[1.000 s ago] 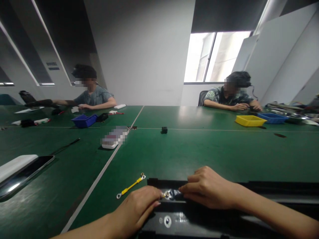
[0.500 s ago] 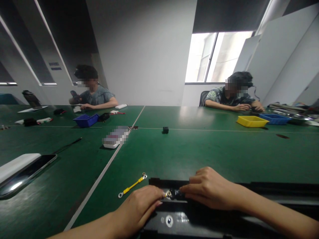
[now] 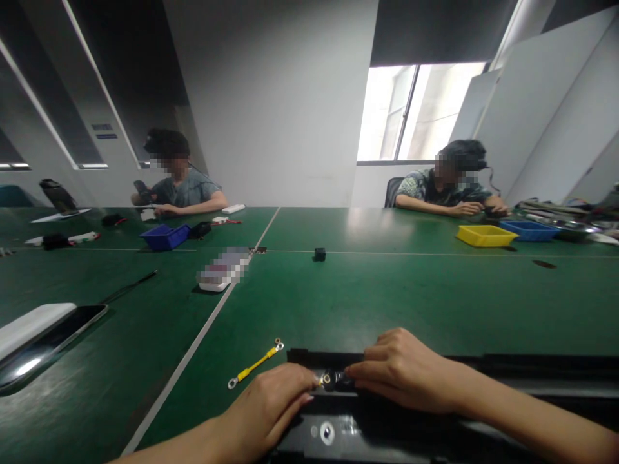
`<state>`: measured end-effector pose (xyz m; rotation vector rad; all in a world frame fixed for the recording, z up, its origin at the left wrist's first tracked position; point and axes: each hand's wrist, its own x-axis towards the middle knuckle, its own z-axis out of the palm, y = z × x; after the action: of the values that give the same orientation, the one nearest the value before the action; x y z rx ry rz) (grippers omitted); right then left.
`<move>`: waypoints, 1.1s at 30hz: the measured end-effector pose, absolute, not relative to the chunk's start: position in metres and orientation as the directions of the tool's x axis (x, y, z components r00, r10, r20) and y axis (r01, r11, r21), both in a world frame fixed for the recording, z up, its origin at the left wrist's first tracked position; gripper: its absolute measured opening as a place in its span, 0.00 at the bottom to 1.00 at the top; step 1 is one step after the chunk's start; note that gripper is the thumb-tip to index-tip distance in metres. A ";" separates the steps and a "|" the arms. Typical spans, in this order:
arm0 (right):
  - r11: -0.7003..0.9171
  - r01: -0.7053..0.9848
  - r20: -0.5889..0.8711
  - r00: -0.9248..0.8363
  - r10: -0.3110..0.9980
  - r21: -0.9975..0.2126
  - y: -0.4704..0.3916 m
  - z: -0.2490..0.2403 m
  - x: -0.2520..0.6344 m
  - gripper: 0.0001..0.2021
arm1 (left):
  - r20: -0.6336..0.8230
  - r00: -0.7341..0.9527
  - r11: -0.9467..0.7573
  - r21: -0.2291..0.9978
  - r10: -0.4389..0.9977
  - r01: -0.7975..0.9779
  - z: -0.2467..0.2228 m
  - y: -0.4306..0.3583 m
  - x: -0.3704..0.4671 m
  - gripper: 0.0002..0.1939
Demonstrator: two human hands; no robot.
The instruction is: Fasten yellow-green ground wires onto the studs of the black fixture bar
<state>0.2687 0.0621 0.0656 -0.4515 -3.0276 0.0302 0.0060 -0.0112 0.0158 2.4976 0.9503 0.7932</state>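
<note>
My left hand [image 3: 275, 399] is closed, its fingertips pinched beside a small ring terminal [image 3: 327, 379] with a bit of yellow at its left. What lies inside the fingers is hidden. From the other side, my right hand [image 3: 401, 374] pinches at a small dark shiny piece [image 3: 342, 379]; its kind is unclear. Both hands rest over a long black housing [image 3: 300, 432], which has a round metal-ringed hole in its lower face. Left of it, on the green table, lies a short yellow cable [image 3: 256, 365] with ring terminals at its ends, a small brass-coloured ring by the upper one.
A small black cube [image 3: 320, 254] stands mid-table. To the left are a white-cased device [image 3: 222, 270] and a phone [image 3: 58, 341]. Blue [image 3: 165, 237] and yellow [image 3: 485, 236] bins sit farther back, where two people work across the table [image 3: 387, 290].
The view has shifted slightly, so everything sits a little lower in the picture. Both hands keep nearly the same hold by the ring terminal; nothing has visibly been let go.
</note>
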 end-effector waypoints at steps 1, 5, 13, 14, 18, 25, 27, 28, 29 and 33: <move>0.956 0.292 0.078 -0.953 0.294 -0.037 0.062 0.065 0.269 0.13 | 0.379 0.619 -0.715 0.496 0.688 0.492 0.016 -0.011 0.006 0.11; 0.956 0.290 0.090 -0.952 0.292 -0.041 0.062 0.066 0.269 0.13 | 0.370 0.619 -0.712 0.489 0.693 0.504 0.017 -0.012 0.005 0.12; 0.961 0.277 0.119 -0.953 0.278 -0.024 0.062 0.068 0.268 0.13 | 0.366 0.618 -0.706 0.506 0.696 0.496 0.019 -0.011 0.006 0.12; 0.960 0.278 0.120 -0.953 0.279 -0.028 0.063 0.068 0.268 0.13 | 0.366 0.618 -0.706 0.506 0.696 0.495 0.019 -0.011 0.006 0.12; 0.959 0.284 0.109 -0.952 0.285 -0.022 0.062 0.067 0.268 0.14 | 0.353 0.619 -0.698 0.515 0.702 0.497 0.019 -0.012 0.006 0.12; 0.955 0.296 0.096 -0.950 0.297 -0.027 0.060 0.067 0.269 0.13 | 0.332 0.618 -0.682 0.532 0.713 0.501 0.019 -0.012 0.005 0.12; 0.955 0.296 0.109 -0.949 0.297 -0.031 0.060 0.066 0.269 0.13 | 0.336 0.619 -0.686 0.526 0.710 0.502 0.020 -0.012 0.006 0.12; 0.955 0.295 0.117 -0.948 0.297 -0.032 0.060 0.065 0.268 0.13 | 0.340 0.620 -0.691 0.522 0.707 0.501 0.020 -0.012 0.006 0.12; 0.955 0.295 0.125 -0.947 0.296 -0.034 0.060 0.065 0.268 0.13 | 0.348 0.620 -0.696 0.518 0.703 0.497 0.020 -0.012 0.006 0.12; 0.948 0.317 0.143 -0.937 0.318 -0.029 0.059 0.061 0.268 0.12 | 0.368 0.615 -0.704 0.514 0.697 0.490 0.020 -0.012 0.007 0.12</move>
<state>0.2678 0.0589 0.0609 -0.4849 -2.9558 0.0075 0.0067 -0.0123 0.0202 2.4786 0.9505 0.7900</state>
